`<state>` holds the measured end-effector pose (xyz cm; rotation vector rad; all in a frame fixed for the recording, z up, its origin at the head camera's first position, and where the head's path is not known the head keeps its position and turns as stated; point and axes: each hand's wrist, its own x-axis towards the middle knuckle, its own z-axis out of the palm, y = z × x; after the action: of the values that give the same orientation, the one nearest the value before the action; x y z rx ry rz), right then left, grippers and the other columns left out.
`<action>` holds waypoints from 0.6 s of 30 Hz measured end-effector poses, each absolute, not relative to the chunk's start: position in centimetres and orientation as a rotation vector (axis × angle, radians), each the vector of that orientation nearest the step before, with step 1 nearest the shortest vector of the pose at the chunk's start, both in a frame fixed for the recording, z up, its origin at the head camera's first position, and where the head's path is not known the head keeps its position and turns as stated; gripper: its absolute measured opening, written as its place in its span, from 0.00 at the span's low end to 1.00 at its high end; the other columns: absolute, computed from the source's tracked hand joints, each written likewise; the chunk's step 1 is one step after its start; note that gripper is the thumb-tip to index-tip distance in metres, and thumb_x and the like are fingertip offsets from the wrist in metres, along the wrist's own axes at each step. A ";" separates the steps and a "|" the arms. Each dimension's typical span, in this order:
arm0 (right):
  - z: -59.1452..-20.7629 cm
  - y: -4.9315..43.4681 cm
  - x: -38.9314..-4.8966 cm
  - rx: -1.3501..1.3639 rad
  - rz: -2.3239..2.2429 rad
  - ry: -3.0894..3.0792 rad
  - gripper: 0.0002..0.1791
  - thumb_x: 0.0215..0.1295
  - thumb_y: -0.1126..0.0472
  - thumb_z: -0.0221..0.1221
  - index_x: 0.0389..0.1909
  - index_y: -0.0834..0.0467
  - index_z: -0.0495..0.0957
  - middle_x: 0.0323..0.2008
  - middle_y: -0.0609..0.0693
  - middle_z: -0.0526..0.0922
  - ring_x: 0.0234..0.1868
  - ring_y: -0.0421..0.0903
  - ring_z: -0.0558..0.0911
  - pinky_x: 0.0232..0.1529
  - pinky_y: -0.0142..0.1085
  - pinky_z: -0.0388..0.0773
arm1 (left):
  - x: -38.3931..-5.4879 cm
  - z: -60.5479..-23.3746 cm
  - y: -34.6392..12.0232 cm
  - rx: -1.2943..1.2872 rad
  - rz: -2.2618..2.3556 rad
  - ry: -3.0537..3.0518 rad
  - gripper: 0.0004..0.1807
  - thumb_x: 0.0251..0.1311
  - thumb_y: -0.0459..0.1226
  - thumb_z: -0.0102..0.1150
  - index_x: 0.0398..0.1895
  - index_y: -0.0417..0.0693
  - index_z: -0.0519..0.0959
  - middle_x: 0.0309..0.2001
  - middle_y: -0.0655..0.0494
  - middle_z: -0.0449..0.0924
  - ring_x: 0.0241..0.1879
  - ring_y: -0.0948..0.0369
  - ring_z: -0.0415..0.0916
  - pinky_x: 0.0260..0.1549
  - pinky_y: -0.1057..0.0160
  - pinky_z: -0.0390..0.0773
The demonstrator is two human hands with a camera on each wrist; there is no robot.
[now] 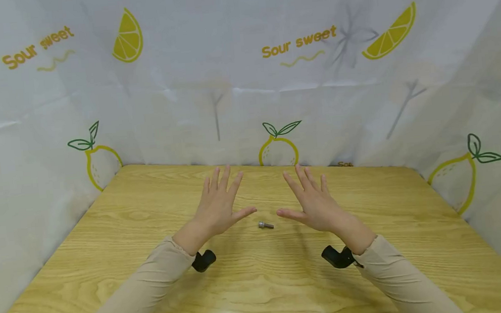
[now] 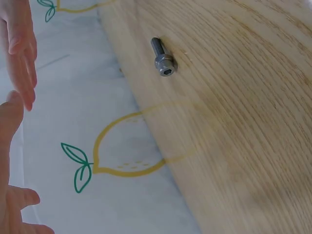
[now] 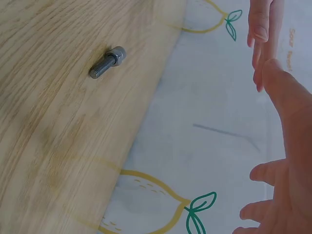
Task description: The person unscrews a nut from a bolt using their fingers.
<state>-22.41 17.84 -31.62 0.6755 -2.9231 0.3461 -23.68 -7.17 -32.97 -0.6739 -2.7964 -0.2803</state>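
Observation:
A metal socket-head bolt (image 1: 265, 225) lies on its side on the wooden table, between the two hands and slightly nearer the person. Its hex socket shows in the left wrist view, where a ring sits round the bolt (image 2: 163, 57) by the head; whether nut or washer I cannot tell. In the right wrist view the threaded end of the bolt (image 3: 107, 62) faces the camera. My left hand (image 1: 216, 206) is held above the table with fingers spread and holds nothing. Opposite it, my right hand (image 1: 314, 203) is spread likewise, empty, its thumb pointing toward the bolt.
The wood-grain table (image 1: 262, 294) reaches back to a white curtain (image 1: 175, 113) printed with lemons, which also hangs at both sides. A black wrist mount (image 1: 204, 261) sits under the left wrist, and another black mount (image 1: 337, 257) under the right.

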 end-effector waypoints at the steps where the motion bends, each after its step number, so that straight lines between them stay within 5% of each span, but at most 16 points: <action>1: -31.6 17.9 -22.4 0.683 0.350 -2.919 0.50 0.60 0.36 0.55 0.74 0.56 0.43 0.73 0.65 0.35 0.73 0.66 0.37 0.65 0.69 0.34 | -23.7 -33.0 -7.2 -0.674 -0.283 -2.792 0.48 0.58 0.65 0.48 0.74 0.49 0.48 0.74 0.39 0.40 0.73 0.40 0.36 0.68 0.38 0.45; 13: -31.6 17.9 -22.8 0.791 0.733 -2.894 0.45 0.62 0.42 0.57 0.73 0.56 0.47 0.73 0.63 0.45 0.71 0.65 0.51 0.64 0.63 0.57 | -24.0 -32.8 -7.2 -0.723 -0.572 -2.815 0.42 0.61 0.58 0.51 0.71 0.43 0.55 0.71 0.38 0.52 0.72 0.41 0.46 0.67 0.40 0.53; 18: -32.2 18.2 -23.2 0.836 0.918 -2.836 0.41 0.63 0.47 0.58 0.71 0.58 0.52 0.71 0.62 0.53 0.70 0.63 0.55 0.63 0.63 0.58 | -24.3 -32.9 -7.4 -0.719 -0.761 -2.843 0.40 0.62 0.57 0.51 0.71 0.45 0.57 0.71 0.41 0.54 0.71 0.43 0.51 0.66 0.42 0.58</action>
<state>-23.19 18.16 -32.15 0.8356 -2.8357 0.9181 -24.29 -7.36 -32.95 -0.7195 -2.8428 -0.7611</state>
